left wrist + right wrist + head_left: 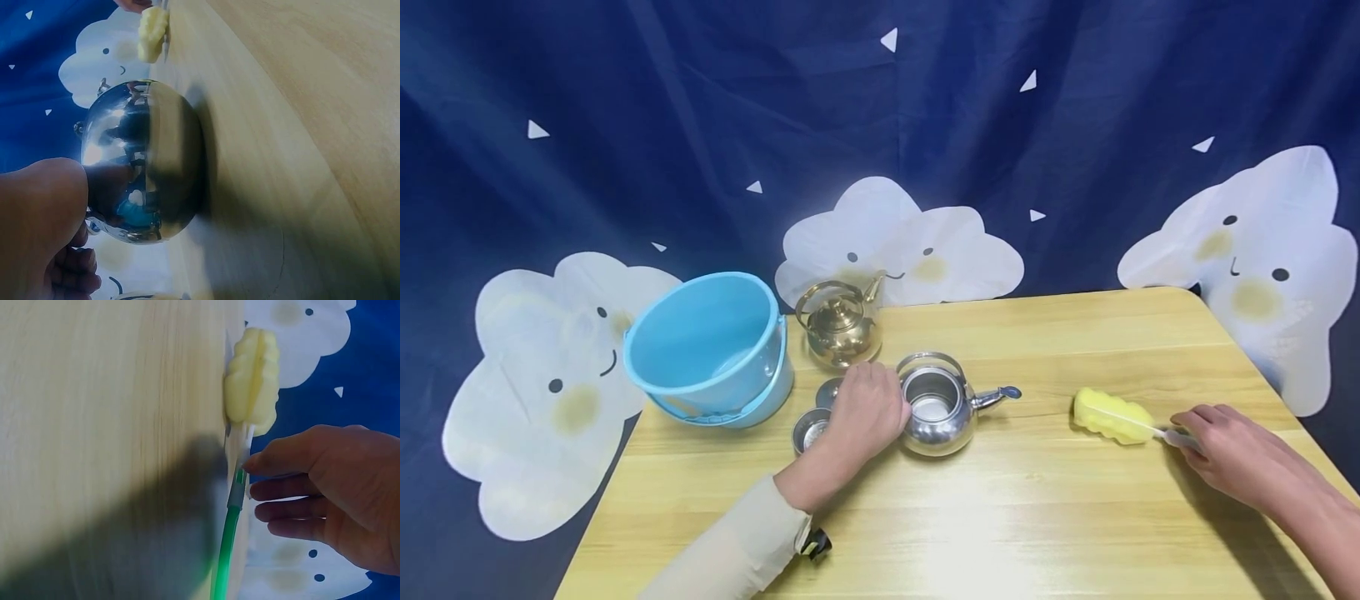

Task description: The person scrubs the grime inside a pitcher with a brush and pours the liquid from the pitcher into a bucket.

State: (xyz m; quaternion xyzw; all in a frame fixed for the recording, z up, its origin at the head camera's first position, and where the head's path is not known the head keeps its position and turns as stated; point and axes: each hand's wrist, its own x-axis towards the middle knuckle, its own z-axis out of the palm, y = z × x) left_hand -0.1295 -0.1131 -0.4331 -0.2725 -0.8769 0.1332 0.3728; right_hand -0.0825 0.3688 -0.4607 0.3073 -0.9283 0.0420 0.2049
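Observation:
At the table's middle stands a silver kettle (pixel 938 437), its top uncovered and its spout pointing right. My left hand (pixel 868 408) grips it at the left side of its rim and handle; in the left wrist view the thumb lies against the shiny body (pixel 144 162) and the fingers are curled. On the right, a yellow sponge brush (pixel 1112 417) lies low over the table. The fingertips of my right hand (pixel 1232 450) pinch its handle near the sponge head, and the green handle part (pixel 226 550) shows in the right wrist view.
A light blue bucket (pixel 700 333) stands at the back left beside a gold kettle (pixel 842 333). A small metal strainer (pixel 808 432) and a round lid (pixel 827 392) are partly hidden behind my left hand. A dark blue curtain (pixel 962 125) with clouds hangs behind the table (pixel 1037 517).

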